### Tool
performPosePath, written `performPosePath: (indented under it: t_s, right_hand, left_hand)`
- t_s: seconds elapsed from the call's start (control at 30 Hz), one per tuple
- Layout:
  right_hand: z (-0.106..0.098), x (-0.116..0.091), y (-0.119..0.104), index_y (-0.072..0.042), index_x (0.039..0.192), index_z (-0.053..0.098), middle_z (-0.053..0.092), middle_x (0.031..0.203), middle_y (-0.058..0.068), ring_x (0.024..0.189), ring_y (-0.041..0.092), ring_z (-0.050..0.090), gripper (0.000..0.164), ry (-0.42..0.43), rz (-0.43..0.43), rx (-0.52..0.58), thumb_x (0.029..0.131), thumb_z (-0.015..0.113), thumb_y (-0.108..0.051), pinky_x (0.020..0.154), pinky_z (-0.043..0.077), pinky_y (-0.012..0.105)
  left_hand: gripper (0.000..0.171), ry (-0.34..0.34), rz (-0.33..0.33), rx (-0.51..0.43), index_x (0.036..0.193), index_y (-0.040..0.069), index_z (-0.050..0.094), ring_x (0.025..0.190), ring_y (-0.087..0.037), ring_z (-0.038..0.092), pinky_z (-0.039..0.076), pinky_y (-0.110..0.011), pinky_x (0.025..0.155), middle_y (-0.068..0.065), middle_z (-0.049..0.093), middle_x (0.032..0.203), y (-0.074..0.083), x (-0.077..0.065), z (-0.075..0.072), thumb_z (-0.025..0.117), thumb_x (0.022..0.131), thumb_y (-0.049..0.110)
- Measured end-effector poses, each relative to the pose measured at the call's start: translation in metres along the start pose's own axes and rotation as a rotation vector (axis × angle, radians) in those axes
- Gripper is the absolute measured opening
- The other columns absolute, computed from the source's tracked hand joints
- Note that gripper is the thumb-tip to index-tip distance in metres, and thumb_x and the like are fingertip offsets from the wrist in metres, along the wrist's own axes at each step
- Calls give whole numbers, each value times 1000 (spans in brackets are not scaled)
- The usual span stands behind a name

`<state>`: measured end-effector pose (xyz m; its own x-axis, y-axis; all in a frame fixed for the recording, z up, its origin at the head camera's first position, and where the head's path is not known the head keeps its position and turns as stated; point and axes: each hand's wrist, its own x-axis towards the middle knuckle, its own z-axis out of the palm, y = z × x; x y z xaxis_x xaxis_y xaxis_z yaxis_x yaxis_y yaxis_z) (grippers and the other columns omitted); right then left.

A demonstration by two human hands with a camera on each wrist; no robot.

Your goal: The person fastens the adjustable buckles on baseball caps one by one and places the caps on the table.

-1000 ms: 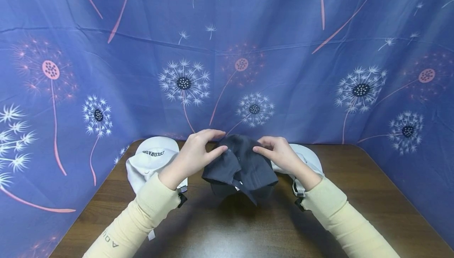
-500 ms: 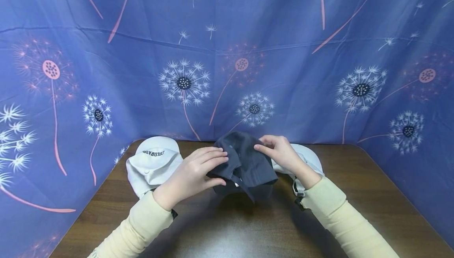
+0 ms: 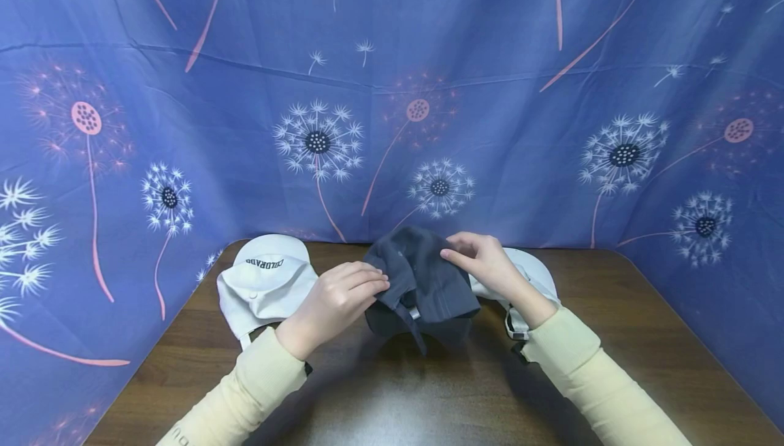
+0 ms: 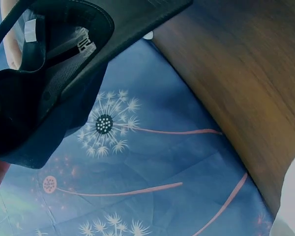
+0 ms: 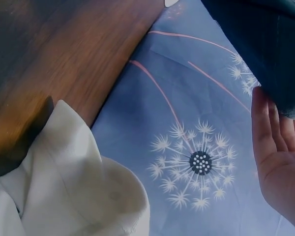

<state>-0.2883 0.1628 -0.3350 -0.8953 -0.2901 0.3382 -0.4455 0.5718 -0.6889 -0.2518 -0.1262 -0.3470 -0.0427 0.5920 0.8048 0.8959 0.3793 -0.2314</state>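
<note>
A black baseball cap (image 3: pixel 422 272) is held up over the table, its back strap (image 3: pixel 412 327) hanging loose toward me. My left hand (image 3: pixel 339 299) pinches the cap's left edge; in the left wrist view its thumb tip shows inside the dark cap (image 4: pixel 37 135) and a finger outside. At the upper right of the crown, my right hand (image 3: pixel 486 265) grips the fabric, thumb in front and fingers behind. The right wrist view shows those fingers against the dark cloth (image 5: pixel 273 59). The cap's brim (image 3: pixel 450 333) points down beneath the crown, partly in shadow.
A white cap (image 3: pixel 263 289) lettered COLORADO lies on the wooden table (image 3: pixel 392 398) at left. Another white cap (image 3: pixel 535 272) lies behind my right hand, partly hidden. A blue dandelion-print cloth (image 3: pixel 520 160) hangs around the table's back and sides.
My left hand has come off the top of the crown and down to the cap's left edge, where it pinches the fabric. The strap has swung slightly left. My right hand stays in place.
</note>
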Motion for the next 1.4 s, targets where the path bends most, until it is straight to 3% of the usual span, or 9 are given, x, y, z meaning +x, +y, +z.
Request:
performPosePath:
  t_s: [0.2,0.37,0.47,0.63,0.77,0.97,1.1,1.27,1.4]
  right_hand:
    - [0,-12,-3,-14,118,63,68,106,3,91,16,67,35,90,-120,-68,88,68,-29,77,55,35]
    - [-1,-27,-8,-10,119,63,64,114,3,91,14,64,37,200,-325,-161,84,72,-14,79,52,29]
    - [-1,-34,-8,-9,117,64,64,116,4,95,18,62,38,268,-443,-200,80,74,-8,87,46,25]
    - [2,-47,-11,-3,113,66,64,117,10,111,27,58,30,329,-645,-207,88,66,-20,103,36,21]
    - [7,-56,-16,1,111,65,63,115,17,110,33,57,34,325,-787,-234,94,58,-27,105,36,27]
    - [20,-67,-21,1,109,66,65,111,15,106,34,60,37,307,-902,-360,91,62,-31,102,41,34]
    - [28,-72,-23,0,108,66,66,109,13,103,32,62,39,285,-954,-482,93,57,-35,97,44,40]
    - [35,-72,-21,0,108,67,67,108,13,101,29,63,32,283,-1015,-619,97,52,-26,92,47,44]
    - [36,-70,-18,0,105,68,67,105,12,96,28,64,27,289,-1052,-646,98,49,-17,90,49,44]
  left_hand:
    - [27,19,-97,-93,91,5,72,89,-18,67,52,-28,85,-6,72,93,0,1,5,69,68,-9]
    - [29,41,-192,-200,91,5,72,89,-16,66,51,-25,85,-4,72,92,0,1,8,66,68,-11]
    - [28,57,-236,-254,90,5,72,89,-16,66,51,-24,84,-4,72,91,0,1,10,66,69,-11]
    - [26,76,-323,-312,89,7,73,87,-13,66,51,-22,82,-1,72,88,0,2,13,65,71,-10]
    - [27,87,-422,-340,87,11,75,85,-10,66,51,-21,80,2,72,86,1,3,15,65,72,-9]
    - [27,116,-516,-375,87,12,76,82,-11,67,51,-20,78,1,72,83,3,4,18,68,72,-9]
    - [23,127,-551,-383,88,12,76,81,-11,68,51,-20,77,1,72,83,5,6,20,70,74,-5]
    - [20,132,-623,-399,86,12,76,79,-12,68,51,-19,73,0,73,83,8,9,20,73,74,-4]
    - [20,136,-679,-409,83,8,76,77,-15,68,52,-21,70,-4,72,80,13,15,17,72,72,-8]
